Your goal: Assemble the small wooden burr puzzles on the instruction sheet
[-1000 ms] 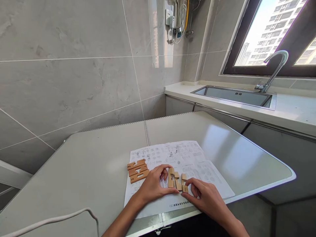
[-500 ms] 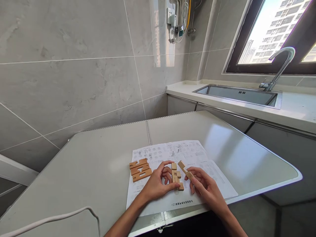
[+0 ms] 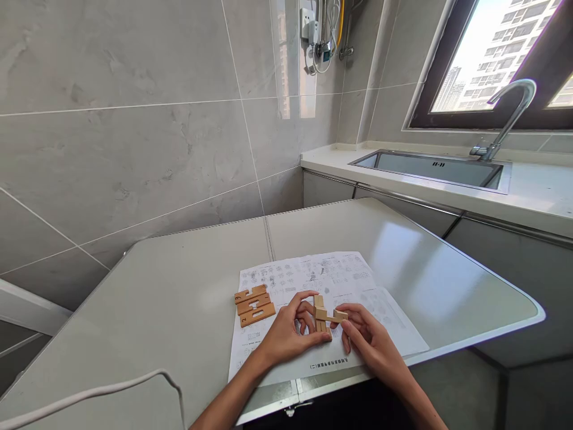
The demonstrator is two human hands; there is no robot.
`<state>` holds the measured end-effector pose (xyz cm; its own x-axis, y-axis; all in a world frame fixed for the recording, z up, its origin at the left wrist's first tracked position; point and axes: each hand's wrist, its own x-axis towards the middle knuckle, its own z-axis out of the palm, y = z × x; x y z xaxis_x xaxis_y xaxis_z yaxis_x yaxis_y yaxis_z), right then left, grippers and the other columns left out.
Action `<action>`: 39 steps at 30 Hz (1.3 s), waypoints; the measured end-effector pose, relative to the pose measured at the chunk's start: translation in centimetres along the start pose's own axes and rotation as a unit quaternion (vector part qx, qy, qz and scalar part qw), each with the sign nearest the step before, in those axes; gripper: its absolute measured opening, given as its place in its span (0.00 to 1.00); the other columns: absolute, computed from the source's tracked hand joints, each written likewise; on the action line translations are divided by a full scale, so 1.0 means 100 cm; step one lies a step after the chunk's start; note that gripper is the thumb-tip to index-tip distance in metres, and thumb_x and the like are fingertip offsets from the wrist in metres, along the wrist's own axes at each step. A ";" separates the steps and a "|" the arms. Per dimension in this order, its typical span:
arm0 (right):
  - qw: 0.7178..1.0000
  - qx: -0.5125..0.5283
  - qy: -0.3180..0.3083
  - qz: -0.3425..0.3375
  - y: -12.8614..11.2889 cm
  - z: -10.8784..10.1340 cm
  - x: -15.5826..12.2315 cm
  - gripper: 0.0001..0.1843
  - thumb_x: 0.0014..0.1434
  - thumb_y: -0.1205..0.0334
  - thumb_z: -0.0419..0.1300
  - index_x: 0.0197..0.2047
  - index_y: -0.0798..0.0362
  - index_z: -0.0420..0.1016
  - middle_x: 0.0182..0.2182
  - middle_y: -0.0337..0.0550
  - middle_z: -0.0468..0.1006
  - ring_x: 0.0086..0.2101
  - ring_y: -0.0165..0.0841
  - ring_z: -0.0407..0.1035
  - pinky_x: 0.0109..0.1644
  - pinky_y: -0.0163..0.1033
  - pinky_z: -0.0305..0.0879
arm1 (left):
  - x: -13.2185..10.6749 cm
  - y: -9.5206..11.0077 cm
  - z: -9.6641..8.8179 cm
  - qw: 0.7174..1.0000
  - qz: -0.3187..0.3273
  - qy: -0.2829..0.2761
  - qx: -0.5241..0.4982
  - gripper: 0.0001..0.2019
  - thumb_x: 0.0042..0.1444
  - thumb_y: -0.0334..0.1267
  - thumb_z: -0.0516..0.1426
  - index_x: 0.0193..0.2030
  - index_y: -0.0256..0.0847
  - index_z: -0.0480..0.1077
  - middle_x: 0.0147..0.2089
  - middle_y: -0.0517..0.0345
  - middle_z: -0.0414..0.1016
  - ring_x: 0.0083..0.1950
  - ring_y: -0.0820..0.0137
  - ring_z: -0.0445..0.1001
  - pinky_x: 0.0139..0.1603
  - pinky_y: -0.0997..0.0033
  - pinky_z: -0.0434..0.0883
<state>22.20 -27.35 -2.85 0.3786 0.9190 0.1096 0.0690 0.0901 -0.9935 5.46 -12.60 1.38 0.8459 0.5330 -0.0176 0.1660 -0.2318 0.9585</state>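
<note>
My left hand grips a small cluster of light wooden puzzle pieces between thumb and fingers, held upright over the printed sheet. In my right hand, thumb and fingers pinch a notched wooden puzzle piece. It lies roughly crosswise, its left end at the front of the cluster; whether it sits in a notch there I cannot tell. Left of my left hand, three darker flat wooden pieces with cutouts lie side by side, partly on the sheet. Some digits show on them.
Under both hands lies a white printed sheet with small diagrams, on a pale folding table. A white cable bends at the lower left. Behind stand a tiled wall and a counter with a sink and faucet.
My right hand has turned the notched piece from a slant to nearly level and brought its end against the cluster. My left hand keeps its hold.
</note>
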 end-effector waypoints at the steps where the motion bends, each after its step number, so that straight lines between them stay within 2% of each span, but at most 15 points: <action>1: 1.000 0.002 -0.003 -0.002 0.002 0.000 0.000 0.20 0.74 0.44 0.57 0.57 0.50 0.72 0.32 0.40 0.79 0.28 0.33 0.72 0.41 0.41 0.71 | 0.000 -0.001 0.000 1.000 0.002 -0.005 0.008 0.37 0.53 0.43 0.73 0.67 0.47 0.65 0.37 0.63 0.77 0.33 0.71 0.71 0.36 0.71 0.66; 8: 1.000 -0.025 -0.017 0.005 0.009 -0.003 0.000 0.20 0.74 0.45 0.59 0.58 0.51 0.74 0.29 0.38 0.76 0.29 0.35 0.72 0.42 0.43 0.71 | -0.001 0.000 0.003 0.999 0.014 -0.032 0.022 0.37 0.53 0.41 0.73 0.67 0.48 0.65 0.36 0.65 0.77 0.34 0.70 0.73 0.36 0.71 0.65; 17: 0.999 -0.036 -0.017 0.013 0.011 -0.004 0.000 0.21 0.73 0.44 0.59 0.58 0.50 0.75 0.32 0.40 0.79 0.29 0.35 0.72 0.41 0.42 0.71 | 0.000 -0.001 0.003 0.999 0.022 -0.033 0.017 0.38 0.50 0.46 0.75 0.66 0.47 0.67 0.39 0.63 0.77 0.34 0.70 0.74 0.35 0.71 0.67; 29: 0.999 -0.042 -0.007 0.025 0.008 -0.003 0.000 0.22 0.72 0.43 0.60 0.57 0.51 0.75 0.37 0.45 0.83 0.29 0.35 0.72 0.40 0.42 0.71 | -0.003 0.004 0.001 0.998 0.028 -0.043 0.025 0.38 0.47 0.50 0.76 0.62 0.48 0.69 0.44 0.60 0.79 0.37 0.69 0.75 0.41 0.68 0.72; 34: 0.999 -0.043 -0.006 0.022 0.010 -0.003 0.001 0.23 0.72 0.43 0.60 0.57 0.52 0.75 0.33 0.44 0.81 0.29 0.36 0.72 0.40 0.43 0.72 | -0.003 0.004 0.001 0.998 0.030 -0.054 0.010 0.39 0.46 0.51 0.76 0.62 0.47 0.69 0.44 0.60 0.79 0.35 0.70 0.75 0.41 0.68 0.73; 39: 0.999 -0.042 -0.005 0.018 0.009 -0.003 0.001 0.23 0.72 0.43 0.60 0.57 0.52 0.76 0.29 0.41 0.78 0.28 0.36 0.73 0.38 0.42 0.73 | -0.003 0.004 0.000 0.998 0.040 -0.042 0.023 0.39 0.44 0.51 0.77 0.62 0.48 0.70 0.48 0.57 0.79 0.39 0.68 0.76 0.43 0.67 0.73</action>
<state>22.59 -27.26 -3.75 0.3726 0.9252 0.0723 0.1322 0.0242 -0.9909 5.28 -12.89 1.80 0.8964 0.4420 0.0323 0.1181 -0.3085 0.9439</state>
